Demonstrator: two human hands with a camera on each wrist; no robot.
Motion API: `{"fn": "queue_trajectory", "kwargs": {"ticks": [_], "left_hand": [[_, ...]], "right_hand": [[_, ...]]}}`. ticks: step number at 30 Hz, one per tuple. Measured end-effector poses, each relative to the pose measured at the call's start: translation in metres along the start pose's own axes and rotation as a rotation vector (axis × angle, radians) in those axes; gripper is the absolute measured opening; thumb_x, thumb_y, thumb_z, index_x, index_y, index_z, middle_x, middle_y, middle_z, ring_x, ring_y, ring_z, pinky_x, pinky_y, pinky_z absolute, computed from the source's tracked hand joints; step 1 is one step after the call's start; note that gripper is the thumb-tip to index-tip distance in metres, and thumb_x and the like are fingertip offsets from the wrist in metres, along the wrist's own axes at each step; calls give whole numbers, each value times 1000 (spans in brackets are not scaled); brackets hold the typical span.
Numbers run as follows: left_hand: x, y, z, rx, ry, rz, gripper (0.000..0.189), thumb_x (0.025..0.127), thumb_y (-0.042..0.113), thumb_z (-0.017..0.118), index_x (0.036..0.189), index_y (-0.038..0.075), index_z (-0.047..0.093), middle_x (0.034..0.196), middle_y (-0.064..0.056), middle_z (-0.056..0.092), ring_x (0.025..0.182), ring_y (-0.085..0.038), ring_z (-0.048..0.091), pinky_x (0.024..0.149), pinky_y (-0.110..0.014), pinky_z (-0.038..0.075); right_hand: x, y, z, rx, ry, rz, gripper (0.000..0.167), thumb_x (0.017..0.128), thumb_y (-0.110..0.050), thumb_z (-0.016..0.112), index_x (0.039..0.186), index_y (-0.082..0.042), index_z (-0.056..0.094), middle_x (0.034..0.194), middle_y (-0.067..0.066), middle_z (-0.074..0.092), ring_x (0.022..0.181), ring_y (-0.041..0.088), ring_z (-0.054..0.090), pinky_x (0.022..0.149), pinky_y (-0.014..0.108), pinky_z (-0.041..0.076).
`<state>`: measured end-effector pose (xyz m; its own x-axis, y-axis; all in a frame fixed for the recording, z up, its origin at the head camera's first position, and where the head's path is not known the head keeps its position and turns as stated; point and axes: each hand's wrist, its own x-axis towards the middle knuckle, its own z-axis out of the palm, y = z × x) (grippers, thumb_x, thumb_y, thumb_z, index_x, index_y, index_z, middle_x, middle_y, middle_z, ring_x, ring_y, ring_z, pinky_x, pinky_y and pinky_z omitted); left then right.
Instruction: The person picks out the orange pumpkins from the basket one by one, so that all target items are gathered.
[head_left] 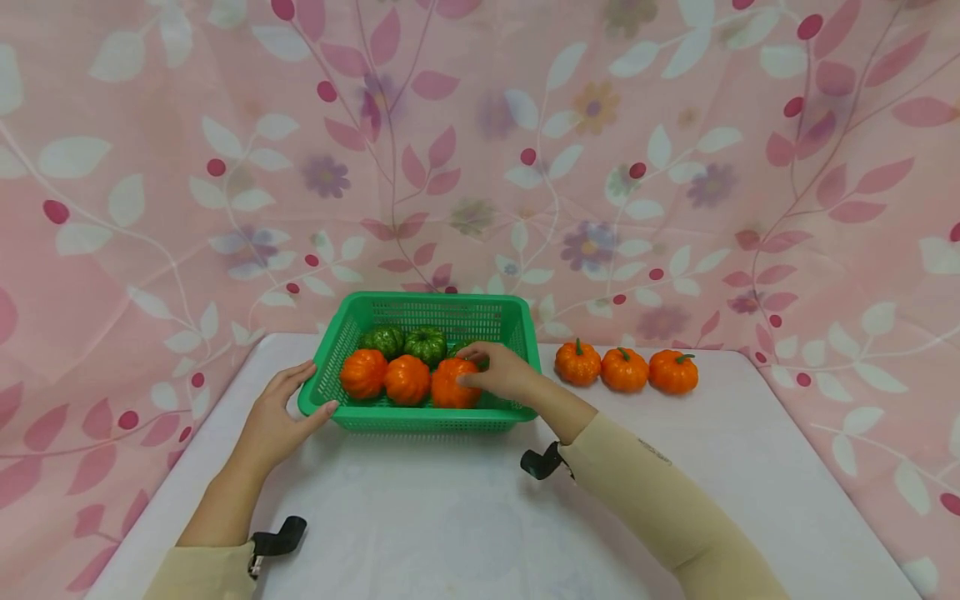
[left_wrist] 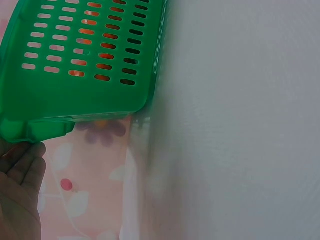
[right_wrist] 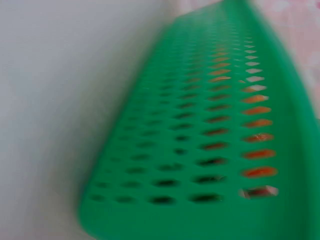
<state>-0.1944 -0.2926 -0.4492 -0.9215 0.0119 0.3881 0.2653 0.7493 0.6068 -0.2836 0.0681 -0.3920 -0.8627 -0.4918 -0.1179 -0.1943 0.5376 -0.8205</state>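
Table [head_left: 450, 517] is backed by cloth [head_left: 465, 125]; basket's left edge [head_left: 333, 333] is touched by spread left hand [head_left: 279, 421], pumpkin [head_left: 452, 387] gripped by right hand [head_left: 504, 372].

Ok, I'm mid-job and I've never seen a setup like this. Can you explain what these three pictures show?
There's no machine here: each grip is simply a person's bare hand. The wide picture comes from a camera worn on the head, looking forward and down. The other two come from cameras on the wrists; both show slotted walls of the green basket, and the right one is blurred. That basket stands on the white table, with three orange pumpkins and some partly hidden green pumpkins inside. Three more orange pumpkins sit in a row to its right. The left grip touches the basket's left end; the right grip pinches the rightmost orange pumpkin in the basket.
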Motion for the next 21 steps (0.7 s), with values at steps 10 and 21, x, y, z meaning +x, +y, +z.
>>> {"fn": "queue_trajectory", "kwargs": {"ticks": [10,21], "left_hand": [[0,-1,-1,1,0,2,74,86,36,79,144,0,50,147,-18,47,135,-45,41,103,-71,35],[1,0,-1,-10,4,16,74,86,34,80,143,-1,51,146,-18,48,134,-45,42,102,-71,36]], "right_hand": [[-41,-10,-45,60,86,-82,46,93,-30,73,136,-22,60,137,6,54,118,31,54,88,40,56],[-96,12,-87,117,216,-53,51,93,-29,73,140,-21,57,138,9,54,124,33,51,84,42,59]]}}
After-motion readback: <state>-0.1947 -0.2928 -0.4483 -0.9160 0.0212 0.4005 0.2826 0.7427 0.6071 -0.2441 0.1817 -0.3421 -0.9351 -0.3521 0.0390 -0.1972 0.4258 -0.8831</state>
